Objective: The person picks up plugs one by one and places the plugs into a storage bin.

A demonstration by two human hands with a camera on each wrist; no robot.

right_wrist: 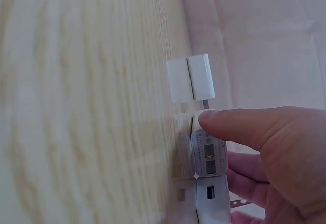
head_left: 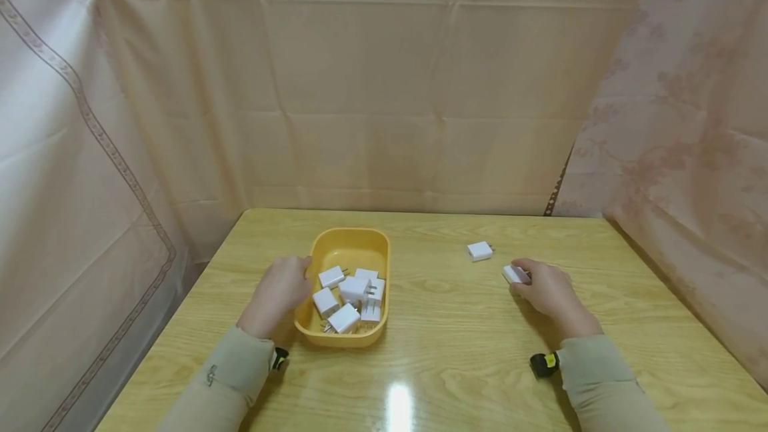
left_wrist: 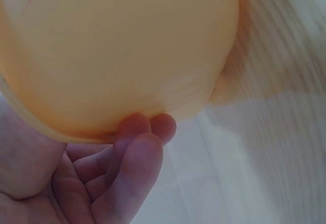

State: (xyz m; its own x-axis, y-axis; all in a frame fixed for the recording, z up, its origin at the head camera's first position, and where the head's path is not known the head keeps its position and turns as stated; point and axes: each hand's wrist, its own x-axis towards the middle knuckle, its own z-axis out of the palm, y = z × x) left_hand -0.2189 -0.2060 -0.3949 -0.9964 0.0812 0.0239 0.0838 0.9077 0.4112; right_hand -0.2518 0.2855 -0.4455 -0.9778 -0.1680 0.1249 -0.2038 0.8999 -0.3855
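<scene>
A yellow plastic basket stands left of centre, with several white charger plugs heaped inside. My left hand grips its left rim; the left wrist view shows thumb and fingertips at the edge of the basket. On the right, my right hand pinches a white charger plug between thumb and fingers. In the right wrist view that plug turns its prong face to the camera. Against it sits another white block with a USB port, partly cut off by the frame.
One more white charger plug lies on the wooden table, behind and left of my right hand. Beige cloth hangs along the table's back edge, with patterned cloth on the right side.
</scene>
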